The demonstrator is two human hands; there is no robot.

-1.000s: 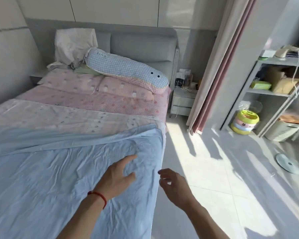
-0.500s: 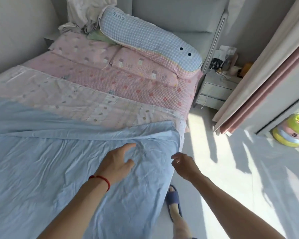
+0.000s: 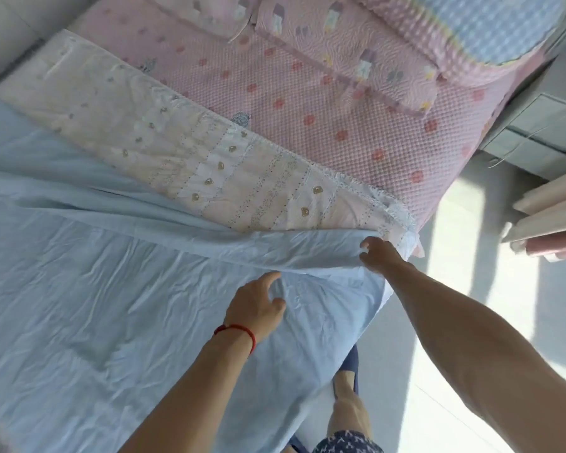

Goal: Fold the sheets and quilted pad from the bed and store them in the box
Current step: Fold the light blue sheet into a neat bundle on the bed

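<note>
Your right hand (image 3: 378, 255) has reached forward to the folded edge of the blue sheet (image 3: 111, 305) at the bed's corner, fingers curled onto it. Your left hand (image 3: 257, 305) hovers just above the sheet, fingers relaxed, holding nothing. Beyond lies the patterned sheet (image 3: 183, 148), then the pink quilted pad (image 3: 324, 103).
</note>
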